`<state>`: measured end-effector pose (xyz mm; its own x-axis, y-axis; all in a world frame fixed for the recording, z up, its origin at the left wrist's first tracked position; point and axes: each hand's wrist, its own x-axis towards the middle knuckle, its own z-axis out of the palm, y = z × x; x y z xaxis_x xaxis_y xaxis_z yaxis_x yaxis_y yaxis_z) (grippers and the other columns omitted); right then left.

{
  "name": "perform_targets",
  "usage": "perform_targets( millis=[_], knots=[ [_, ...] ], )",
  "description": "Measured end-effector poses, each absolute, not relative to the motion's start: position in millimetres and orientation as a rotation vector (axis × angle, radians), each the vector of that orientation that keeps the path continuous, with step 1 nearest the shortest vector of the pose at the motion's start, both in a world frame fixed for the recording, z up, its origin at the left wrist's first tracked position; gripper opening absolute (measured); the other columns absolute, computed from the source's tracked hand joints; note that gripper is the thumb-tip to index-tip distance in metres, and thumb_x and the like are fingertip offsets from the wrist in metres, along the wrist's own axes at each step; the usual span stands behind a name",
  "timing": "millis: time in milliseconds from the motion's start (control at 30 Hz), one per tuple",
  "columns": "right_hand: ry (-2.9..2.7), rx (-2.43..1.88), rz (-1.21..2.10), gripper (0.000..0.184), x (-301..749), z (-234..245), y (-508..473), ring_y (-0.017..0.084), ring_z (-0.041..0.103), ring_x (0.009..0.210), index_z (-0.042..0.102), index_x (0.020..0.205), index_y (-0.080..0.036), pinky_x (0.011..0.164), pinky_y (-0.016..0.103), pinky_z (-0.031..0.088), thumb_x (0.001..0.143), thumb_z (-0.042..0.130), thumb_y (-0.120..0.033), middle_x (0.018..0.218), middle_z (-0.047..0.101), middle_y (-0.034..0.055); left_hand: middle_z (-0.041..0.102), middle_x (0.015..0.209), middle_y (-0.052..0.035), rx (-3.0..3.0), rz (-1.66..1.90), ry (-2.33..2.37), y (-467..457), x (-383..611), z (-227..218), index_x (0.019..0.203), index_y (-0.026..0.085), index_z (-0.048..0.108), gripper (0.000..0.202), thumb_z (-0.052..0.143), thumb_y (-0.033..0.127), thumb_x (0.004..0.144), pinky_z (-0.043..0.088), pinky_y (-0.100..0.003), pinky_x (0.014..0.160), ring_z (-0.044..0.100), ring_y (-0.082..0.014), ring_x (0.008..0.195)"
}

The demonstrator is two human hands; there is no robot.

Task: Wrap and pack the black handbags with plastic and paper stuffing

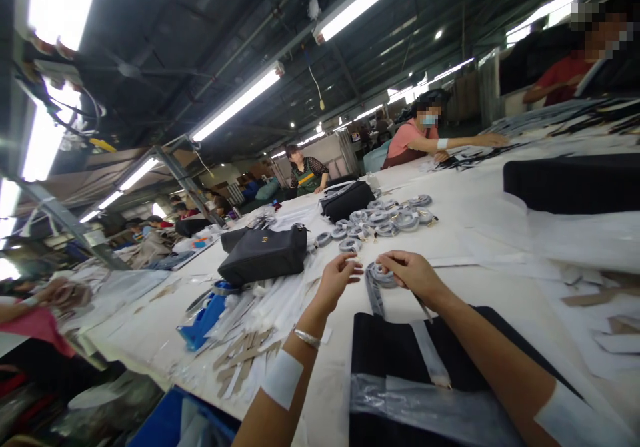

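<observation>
A coiled grey strap (376, 278), seemingly wrapped in plastic, lies at the top edge of a black bag (383, 347). My right hand (415, 275) is closed at the coil's right side, thumb and fingertips pinched against it. A thin object shows below that palm; its kind is unclear. To the left of the coil, my left hand (340, 279) is apart from it, with fingers loosely curved and nothing visible in them. Clear plastic film (415, 397) covers part of the bag, and a wrapped strip (430, 354) lies across its upper part.
Several wrapped strap coils (385, 219) lie beyond my hands, beside black bags (265, 254). A blue holder (203, 324) and cardboard strips (245, 360) are at left. A blue bin (170, 420) stands below the table edge. Co-workers (413, 137) work across the table.
</observation>
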<state>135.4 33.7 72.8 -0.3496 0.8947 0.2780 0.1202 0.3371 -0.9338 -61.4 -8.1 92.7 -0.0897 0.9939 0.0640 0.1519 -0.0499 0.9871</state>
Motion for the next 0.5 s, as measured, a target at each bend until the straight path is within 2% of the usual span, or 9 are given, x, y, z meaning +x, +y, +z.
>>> perform_targets(
  millis=[67,133,200,333,500],
  knots=[
    [-1.81,-1.019,1.032,0.035,140,68,43,0.011,0.044,0.047,0.068,0.069,-0.017,0.048,0.025,0.032,0.084,0.056,-0.047,0.059,0.061,0.0004,0.069,0.08,-0.0067,1.297,1.04,1.437,-9,-71,67,0.092,0.012,0.07,0.028,0.073,0.035,0.078,0.05,-0.027,0.067,0.064,-0.0144,0.069],
    [-1.913,-1.119,0.986,0.033,141,60,49,0.011,0.045,0.045,0.065,0.054,-0.017,0.048,0.026,0.03,0.08,0.06,-0.036,0.049,0.057,0.0015,0.064,0.061,-0.0022,1.275,0.821,1.46,-10,-78,45,0.073,0.011,0.071,0.025,0.081,0.033,0.068,0.047,-0.025,0.059,0.057,-0.0117,0.055],
    [-2.01,-1.2,0.975,0.032,138,49,52,0.012,0.046,0.043,0.065,0.048,-0.017,0.048,0.026,0.031,0.078,0.061,-0.028,0.044,0.056,0.0027,0.06,0.053,0.0012,1.249,0.69,1.429,-11,-80,30,0.068,0.011,0.071,0.027,0.085,0.034,0.061,0.043,-0.024,0.056,0.051,-0.0093,0.049],
    [-2.158,-1.295,1.016,0.031,127,31,50,0.014,0.049,0.041,0.068,0.048,-0.016,0.049,0.026,0.035,0.077,0.057,-0.021,0.045,0.061,0.0054,0.069,0.071,-0.0033,1.199,0.716,1.288,-8,-74,16,0.087,0.012,0.076,0.044,0.085,0.045,0.06,0.045,-0.024,0.063,0.058,-0.0118,0.06],
    [-2.281,-1.25,1.129,0.03,118,26,41,0.014,0.055,0.046,0.071,0.054,-0.016,0.048,0.024,0.037,0.079,0.055,-0.024,0.056,0.069,0.0064,0.073,0.093,-0.009,1.201,0.889,1.165,-7,-62,10,0.112,0.013,0.072,0.062,0.083,0.052,0.064,0.048,-0.027,0.076,0.066,-0.0183,0.079]
  ],
)
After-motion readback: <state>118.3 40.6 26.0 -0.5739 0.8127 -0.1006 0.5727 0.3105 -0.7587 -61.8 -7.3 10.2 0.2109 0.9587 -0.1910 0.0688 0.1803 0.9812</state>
